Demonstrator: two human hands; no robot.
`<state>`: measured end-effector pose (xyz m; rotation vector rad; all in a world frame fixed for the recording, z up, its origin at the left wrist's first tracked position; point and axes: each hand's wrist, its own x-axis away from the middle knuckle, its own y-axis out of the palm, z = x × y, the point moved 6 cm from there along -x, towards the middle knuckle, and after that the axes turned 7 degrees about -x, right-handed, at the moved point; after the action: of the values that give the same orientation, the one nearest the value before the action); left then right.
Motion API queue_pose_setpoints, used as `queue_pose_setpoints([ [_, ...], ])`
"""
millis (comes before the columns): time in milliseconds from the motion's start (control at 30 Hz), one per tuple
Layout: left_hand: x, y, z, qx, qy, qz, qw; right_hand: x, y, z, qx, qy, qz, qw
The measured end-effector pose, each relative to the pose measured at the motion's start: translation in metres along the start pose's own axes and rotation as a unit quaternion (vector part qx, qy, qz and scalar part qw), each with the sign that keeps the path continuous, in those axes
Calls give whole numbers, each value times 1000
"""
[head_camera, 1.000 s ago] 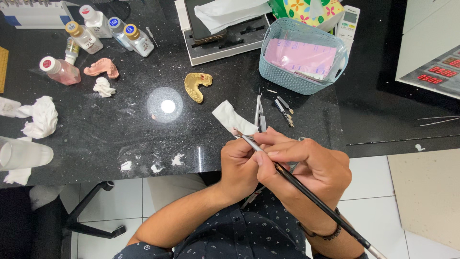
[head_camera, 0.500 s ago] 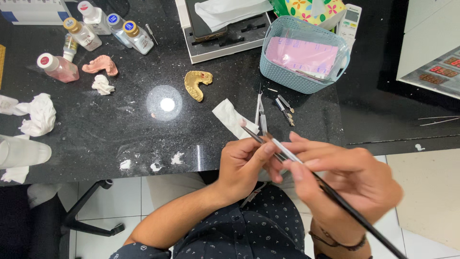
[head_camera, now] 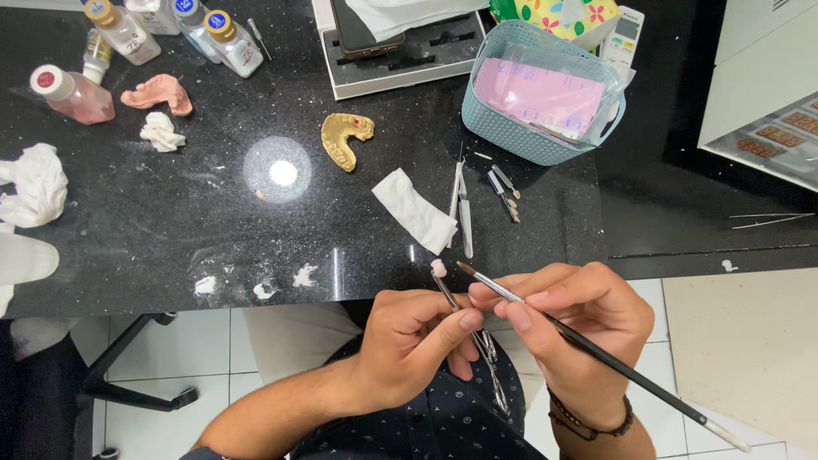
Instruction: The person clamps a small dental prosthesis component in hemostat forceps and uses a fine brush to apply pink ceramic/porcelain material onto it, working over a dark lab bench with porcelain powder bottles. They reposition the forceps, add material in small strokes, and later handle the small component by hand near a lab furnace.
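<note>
Left hand (head_camera: pixel 409 345) grip clenched on metal clamp tool (head_camera: pixel 464 328), small pink piece (head_camera: pixel 439 268) at its tip, just off black surface (head_camera: pixel 213 213) edge. Right hand (head_camera: pixel 571 319) pinches thin brush (head_camera: pixel 596 349), bristles beside piece, contact unclear.

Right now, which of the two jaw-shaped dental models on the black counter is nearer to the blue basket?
The yellow model, at the counter's middle; the pink model lies far left, beside the bottles.
</note>
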<state>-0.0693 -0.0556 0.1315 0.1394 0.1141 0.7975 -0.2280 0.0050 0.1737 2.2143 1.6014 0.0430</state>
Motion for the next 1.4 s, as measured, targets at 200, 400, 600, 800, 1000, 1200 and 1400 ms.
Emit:
queue_pose_setpoints([
  [200, 1, -2, -2, 14, -28, -8, 999, -8, 3, 1, 7, 27, -5, 1000],
  [400, 1, -3, -1, 3, -28, -18, 999, -12, 3, 1, 3, 52, -7, 999],
  [600, 2, -3, -3, 6, -35, -19, 999, -12, 4, 1, 10, 63, -6, 998],
  [800, 0, -3, -4, 7, -37, -20, 999, -13, 4, 1, 18, 62, -6, 998],
  [1000, 1, -3, -5, 4, -38, -19, 999, -13, 4, 1, 13, 59, -3, 998],
  [1200, 0, -2, -4, 12, -43, -18, 999, -15, 5, 0, 21, 63, 1, 998],
  [1400, 0, -2, -2, 13, -36, -19, 999, -15, 6, -1, 26, 61, -5, 998],
])
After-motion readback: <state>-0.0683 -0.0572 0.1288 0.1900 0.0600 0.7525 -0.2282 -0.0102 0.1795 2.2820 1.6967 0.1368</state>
